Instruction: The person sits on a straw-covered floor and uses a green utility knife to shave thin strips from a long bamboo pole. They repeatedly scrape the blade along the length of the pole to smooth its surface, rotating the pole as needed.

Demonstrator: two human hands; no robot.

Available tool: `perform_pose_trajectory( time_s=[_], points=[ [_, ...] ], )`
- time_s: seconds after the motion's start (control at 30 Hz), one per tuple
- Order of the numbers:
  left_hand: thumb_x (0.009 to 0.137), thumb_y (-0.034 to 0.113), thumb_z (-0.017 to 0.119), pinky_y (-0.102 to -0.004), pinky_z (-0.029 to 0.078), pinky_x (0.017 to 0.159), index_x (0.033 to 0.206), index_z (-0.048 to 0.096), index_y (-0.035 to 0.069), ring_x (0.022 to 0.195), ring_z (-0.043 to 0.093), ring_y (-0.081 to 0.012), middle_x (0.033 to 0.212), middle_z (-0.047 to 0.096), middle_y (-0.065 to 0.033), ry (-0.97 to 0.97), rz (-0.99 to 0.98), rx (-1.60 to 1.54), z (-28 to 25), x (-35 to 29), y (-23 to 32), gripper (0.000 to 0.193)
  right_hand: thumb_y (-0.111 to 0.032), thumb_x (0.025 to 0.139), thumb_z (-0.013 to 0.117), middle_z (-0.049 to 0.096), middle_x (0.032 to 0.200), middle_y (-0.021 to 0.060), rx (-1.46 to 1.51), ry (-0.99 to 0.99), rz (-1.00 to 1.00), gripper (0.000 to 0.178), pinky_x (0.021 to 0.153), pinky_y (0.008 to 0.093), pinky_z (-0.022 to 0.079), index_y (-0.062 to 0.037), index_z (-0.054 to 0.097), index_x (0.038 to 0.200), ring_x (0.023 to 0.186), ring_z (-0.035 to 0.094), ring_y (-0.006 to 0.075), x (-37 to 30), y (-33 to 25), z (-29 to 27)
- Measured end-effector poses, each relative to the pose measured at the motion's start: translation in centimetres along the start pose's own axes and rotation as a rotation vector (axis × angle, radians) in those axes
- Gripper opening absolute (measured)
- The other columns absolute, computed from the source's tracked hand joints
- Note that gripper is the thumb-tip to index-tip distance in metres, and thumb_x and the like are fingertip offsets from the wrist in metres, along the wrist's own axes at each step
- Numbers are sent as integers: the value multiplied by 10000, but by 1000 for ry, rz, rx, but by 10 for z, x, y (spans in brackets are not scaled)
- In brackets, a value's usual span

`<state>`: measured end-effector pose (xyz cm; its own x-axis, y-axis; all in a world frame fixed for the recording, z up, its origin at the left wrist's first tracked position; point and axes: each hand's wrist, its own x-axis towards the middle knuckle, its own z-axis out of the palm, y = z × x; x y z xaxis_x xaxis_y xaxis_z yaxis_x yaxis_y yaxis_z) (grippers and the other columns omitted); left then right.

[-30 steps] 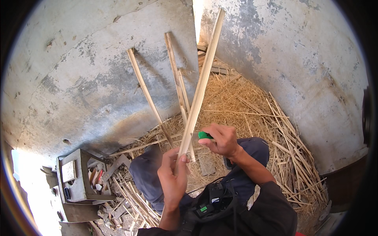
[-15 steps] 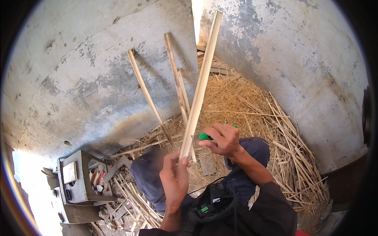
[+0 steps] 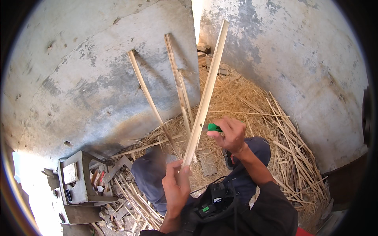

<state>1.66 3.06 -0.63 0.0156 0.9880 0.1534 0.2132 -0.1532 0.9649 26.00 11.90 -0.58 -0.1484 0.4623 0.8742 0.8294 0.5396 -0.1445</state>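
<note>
A long, pale split bamboo strip [image 3: 208, 88] slants up and away to the right, its near end in my left hand [image 3: 176, 185]. The fingers of that hand are closed around it. My right hand [image 3: 231, 133] grips the green handle of a small knife [image 3: 214, 127] to the right of the strip. Its short blade points left at the strip's edge and is partly hard to make out; whether it touches the wood I cannot tell.
Several bamboo poles [image 3: 145, 92] lean on the left wall [image 3: 98, 78]. Shavings [image 3: 232, 94] cover the floor, with piled strips [image 3: 295, 157] along the right wall. An overturned wooden stool [image 3: 80, 179] lies at the left, beside more thin strips [image 3: 136, 196].
My right hand and the knife have moved slightly right and up along the strip. The strip has shifted too, its far end now further right and a little lower.
</note>
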Motion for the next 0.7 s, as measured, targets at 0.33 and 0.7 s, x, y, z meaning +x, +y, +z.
perform_pose_trajectory(
  time_s=[0.33, 0.7],
  points=[
    [1117, 96, 626, -192, 386, 550, 1259, 604, -12, 650, 525, -10, 851, 674, -15, -27, 24, 6, -9, -14, -14, 180, -526, 978, 757, 579, 700, 5, -37, 15, -25, 403, 499, 346, 442, -127, 742, 926, 548, 576, 194, 4, 2, -1],
    [1055, 42, 673, -263, 498, 647, 1214, 623, -19, 728, 658, -102, 848, 740, -106, -110, -98, 37, -26, -29, -19, 177, -511, 1086, 646, 641, 721, -3, -49, 178, 351, 459, 497, 345, 440, -85, 773, 971, 554, 555, 133, 0, 39, 14]
  ],
)
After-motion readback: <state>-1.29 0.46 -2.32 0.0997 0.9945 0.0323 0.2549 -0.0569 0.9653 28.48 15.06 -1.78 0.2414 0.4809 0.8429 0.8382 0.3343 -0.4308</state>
